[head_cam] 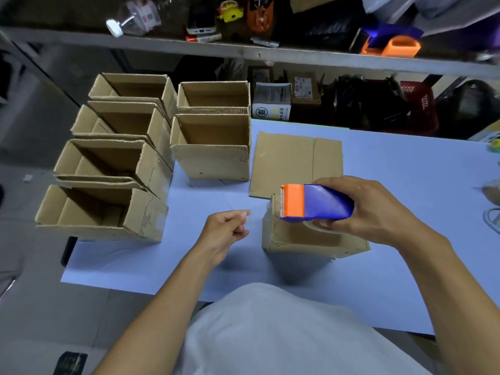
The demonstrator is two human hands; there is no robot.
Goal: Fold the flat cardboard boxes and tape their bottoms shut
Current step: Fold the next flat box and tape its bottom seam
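My right hand grips a blue and orange tape dispenser over a folded cardboard box that stands bottom up on the light blue table. My left hand is just left of the box and pinches the end of a clear tape strip that runs to the dispenser's orange head. Behind the box a stack of flat cardboard boxes lies on the table.
Several folded open-top boxes stand in two rows at the table's left, two of them nearer the middle. A shelf with clutter runs across the back. A printed carton and dark bags sit beneath it.
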